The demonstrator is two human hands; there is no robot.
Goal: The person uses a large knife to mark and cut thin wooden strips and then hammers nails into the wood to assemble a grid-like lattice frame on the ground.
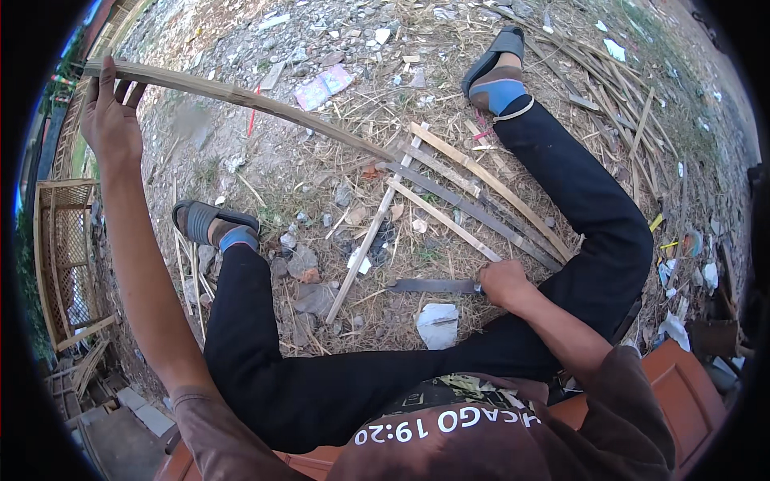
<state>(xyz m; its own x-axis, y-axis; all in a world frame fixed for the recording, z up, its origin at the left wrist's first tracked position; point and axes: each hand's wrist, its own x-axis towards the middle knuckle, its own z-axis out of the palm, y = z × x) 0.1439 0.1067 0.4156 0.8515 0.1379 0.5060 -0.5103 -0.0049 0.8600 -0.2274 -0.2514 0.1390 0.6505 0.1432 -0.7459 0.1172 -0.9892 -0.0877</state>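
My left hand point(112, 120), arm stretched out to the far left, grips one end of a long bamboo strip point(249, 98). From there the strip slants down to the right, its other end near the middle of the ground. In my right hand point(505, 284), closed by my right thigh, is a knife point(433, 285) with a dark, flat blade pointing left. Just beyond the knife, several split strips fan out between my legs. Among them are a pale strip point(501, 192), a dark grey strip point(473, 208) and a crosswise strip point(365, 252).
Stones point(313, 298) and a white broken piece point(438, 325) lie close to the knife on straw-strewn ground. A pile of thin strips point(622, 100) spreads at the far right. A latticed wooden frame point(68, 264) stands at the left. I sit on something reddish-brown point(682, 401).
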